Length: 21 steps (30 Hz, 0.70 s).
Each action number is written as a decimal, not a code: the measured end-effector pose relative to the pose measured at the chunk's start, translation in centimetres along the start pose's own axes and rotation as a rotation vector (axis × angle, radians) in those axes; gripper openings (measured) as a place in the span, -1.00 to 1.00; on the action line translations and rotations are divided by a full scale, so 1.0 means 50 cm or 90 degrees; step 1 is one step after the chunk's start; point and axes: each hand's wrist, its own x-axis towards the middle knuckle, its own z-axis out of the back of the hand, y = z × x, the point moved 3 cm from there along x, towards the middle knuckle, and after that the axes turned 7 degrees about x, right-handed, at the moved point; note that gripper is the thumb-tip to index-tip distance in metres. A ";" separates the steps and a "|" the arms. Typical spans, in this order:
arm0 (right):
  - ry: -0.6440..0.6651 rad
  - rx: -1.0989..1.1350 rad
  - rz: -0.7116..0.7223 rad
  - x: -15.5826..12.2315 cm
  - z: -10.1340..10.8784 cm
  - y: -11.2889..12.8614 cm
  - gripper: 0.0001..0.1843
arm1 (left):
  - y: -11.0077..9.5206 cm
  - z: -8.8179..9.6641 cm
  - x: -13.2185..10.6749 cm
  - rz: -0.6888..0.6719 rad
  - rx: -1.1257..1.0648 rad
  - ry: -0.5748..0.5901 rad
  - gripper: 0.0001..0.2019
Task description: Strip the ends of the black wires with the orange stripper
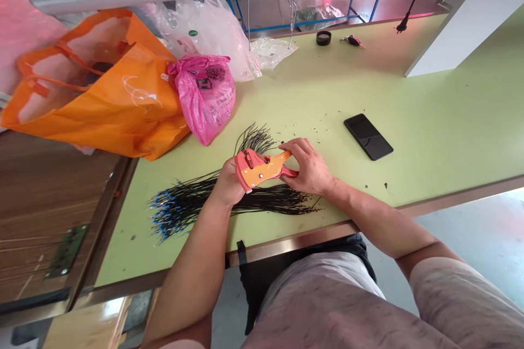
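Note:
My right hand (308,166) grips the handles of an orange wire stripper (262,168) held just above the green table (429,120). My left hand (229,181) sits at the tool's jaw end with its fingers curled behind it; whatever they pinch is hidden. Under both hands lies a bundle of thin black wires (245,199) with blue ends (167,210) fanned out to the left. A smaller fan of black wires (256,136) spreads out just beyond the stripper.
An orange tote bag (110,92) and a pink plastic bag (207,95) stand at the back left, with clear plastic bags (213,27) behind. A black phone (367,136) lies to the right. A black cap (323,38) and keys (352,40) lie far back. Small wire scraps dot the table.

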 end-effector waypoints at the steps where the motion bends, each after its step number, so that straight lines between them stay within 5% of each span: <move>1: 0.000 -0.001 0.001 0.001 0.001 0.001 -0.41 | -0.001 0.002 -0.001 0.003 0.002 0.004 -0.44; 6: -0.008 -0.007 0.007 0.002 0.003 0.002 -0.43 | -0.003 0.010 -0.001 -0.012 -0.012 0.048 -0.42; 21: -0.025 -0.022 -0.001 0.007 0.011 -0.002 -0.48 | 0.003 0.013 0.002 -0.026 0.050 0.003 -0.48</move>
